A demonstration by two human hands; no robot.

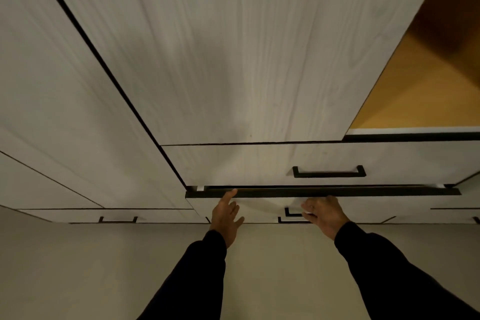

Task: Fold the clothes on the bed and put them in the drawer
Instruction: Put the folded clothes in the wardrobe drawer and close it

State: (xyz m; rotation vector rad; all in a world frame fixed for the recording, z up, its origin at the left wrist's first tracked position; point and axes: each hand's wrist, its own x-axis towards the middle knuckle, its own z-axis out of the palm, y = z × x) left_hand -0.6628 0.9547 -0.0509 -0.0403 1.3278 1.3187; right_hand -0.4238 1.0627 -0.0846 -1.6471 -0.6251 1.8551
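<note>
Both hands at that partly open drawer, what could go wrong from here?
1. The left hand has a straight finger on the top edge of the drawer, close under the upper drawer front; it could get pinched if the drawer slides in.
2. The right hand curls near the drawer handle, off-centre; a one-sided push might skew the drawer.

Drawer [322, 192] gap — a narrow slit
</note>
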